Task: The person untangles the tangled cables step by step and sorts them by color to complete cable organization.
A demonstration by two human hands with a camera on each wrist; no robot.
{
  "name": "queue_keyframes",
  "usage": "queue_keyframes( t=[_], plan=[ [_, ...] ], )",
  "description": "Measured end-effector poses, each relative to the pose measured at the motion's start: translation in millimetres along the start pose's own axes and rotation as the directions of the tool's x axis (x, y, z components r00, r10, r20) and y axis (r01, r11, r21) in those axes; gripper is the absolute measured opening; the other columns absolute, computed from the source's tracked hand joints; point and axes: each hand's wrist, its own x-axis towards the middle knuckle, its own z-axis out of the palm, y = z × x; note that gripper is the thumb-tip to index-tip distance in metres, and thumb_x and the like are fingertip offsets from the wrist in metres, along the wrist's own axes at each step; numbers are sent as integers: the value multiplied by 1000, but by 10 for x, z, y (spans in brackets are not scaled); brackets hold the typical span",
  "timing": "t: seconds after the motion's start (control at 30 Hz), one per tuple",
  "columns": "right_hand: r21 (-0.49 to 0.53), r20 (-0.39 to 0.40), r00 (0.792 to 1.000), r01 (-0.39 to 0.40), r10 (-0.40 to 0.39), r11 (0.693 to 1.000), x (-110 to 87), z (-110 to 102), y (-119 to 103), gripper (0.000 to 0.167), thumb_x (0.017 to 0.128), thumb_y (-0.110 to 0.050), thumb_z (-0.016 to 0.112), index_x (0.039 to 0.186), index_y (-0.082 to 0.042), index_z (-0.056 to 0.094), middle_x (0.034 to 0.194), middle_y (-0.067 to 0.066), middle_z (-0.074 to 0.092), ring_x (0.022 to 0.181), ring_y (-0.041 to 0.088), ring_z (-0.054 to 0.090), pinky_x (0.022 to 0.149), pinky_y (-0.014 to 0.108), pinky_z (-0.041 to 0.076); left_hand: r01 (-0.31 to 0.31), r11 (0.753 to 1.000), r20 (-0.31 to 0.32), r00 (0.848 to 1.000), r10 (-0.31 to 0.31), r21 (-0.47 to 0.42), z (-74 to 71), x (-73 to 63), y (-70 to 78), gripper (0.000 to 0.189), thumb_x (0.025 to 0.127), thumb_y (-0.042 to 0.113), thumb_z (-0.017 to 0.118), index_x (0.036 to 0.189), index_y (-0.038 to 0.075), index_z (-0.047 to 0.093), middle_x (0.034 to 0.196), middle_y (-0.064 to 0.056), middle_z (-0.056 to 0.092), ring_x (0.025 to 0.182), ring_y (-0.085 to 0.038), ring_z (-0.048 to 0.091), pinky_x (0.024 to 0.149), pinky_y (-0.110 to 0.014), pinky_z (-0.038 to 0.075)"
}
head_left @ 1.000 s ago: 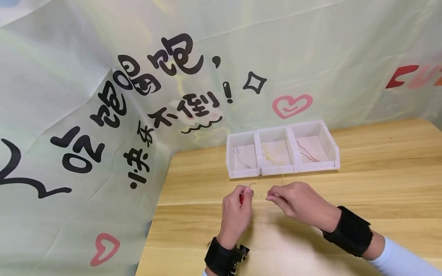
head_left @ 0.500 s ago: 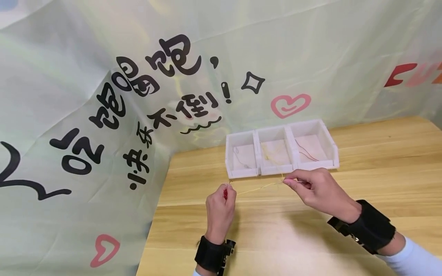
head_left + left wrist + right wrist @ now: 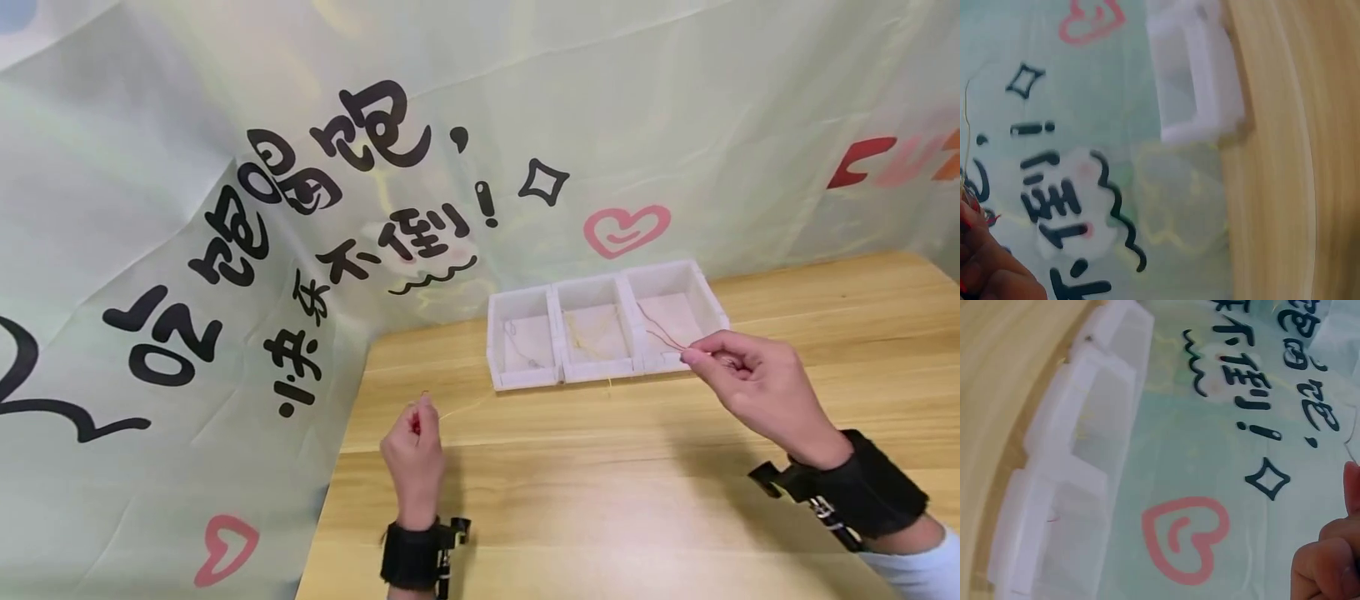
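Observation:
My left hand (image 3: 414,450) is raised over the left of the table, fingers curled around a bunch of thin red strands (image 3: 416,425). A long yellow strand trails from it to the right; in the left wrist view a yellow strand (image 3: 966,119) sticks up past the fingertips. At the front of the right-hand bin (image 3: 716,312), my right hand (image 3: 765,387) pinches a thin strand (image 3: 1352,432), seen rising from its fingertip in the right wrist view. Two red strands (image 3: 660,325) in the head view run from that bin toward the pinching fingertips.
Three white bins stand joined in a row by the back wall sheet. The left bin (image 3: 491,358) has a thin grey strand (image 3: 517,343), the middle bin (image 3: 600,369) a tangle of yellow strands (image 3: 588,333). A yellow end (image 3: 610,385) hangs over the middle bin's front.
My hands were close together with yellow strand between them. The left has moved left and down, still holding its strands; the right has moved right to the right-hand bin.

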Motion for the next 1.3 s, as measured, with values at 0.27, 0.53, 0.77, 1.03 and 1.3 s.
queue_keyframes(
  t=[0.27,0.53,0.77,1.03,1.3],
  plan=[
    [4,32,997,-69,69,998,110,108,4,9,90,-4,76,89,-13,75,55,-2,35,48,12,31,47,27,27,54,985,103,994,-38,-162,-170,-108,30,48,103,15,60,62,13,36,57,8,22,47,-7,20,46,-26,18],
    [-53,99,995,35,-30,998,412,404,-20,6,92,-11,76,88,-16,76,58,-5,43,51,11,37,51,25,31,75,974,113,992,-51,-216,-204,-193,70,45,101,3,59,62,9,39,56,7,22,47,-9,21,45,-27,20],
    [-165,180,982,96,-66,982,685,666,-69,13,94,-12,72,82,-13,76,63,-7,54,56,11,44,56,25,37,142,950,186,978,-91,-279,-273,-244,122,32,104,15,58,73,13,58,56,7,25,47,-8,21,44,-25,18],
    [-253,256,966,33,34,967,964,956,28,16,95,-8,63,85,-6,76,70,0,64,62,17,54,63,34,44,124,943,198,978,-64,-308,-257,-263,71,26,102,5,59,76,6,61,58,7,27,48,-6,23,44,-24,19],
    [-268,280,958,17,62,963,1106,1215,150,22,86,1,53,87,1,75,77,9,69,64,20,55,66,34,43,124,947,206,977,-63,-298,-274,-268,51,28,103,12,60,76,10,62,57,10,31,48,-5,25,43,-24,21]
  ],
)
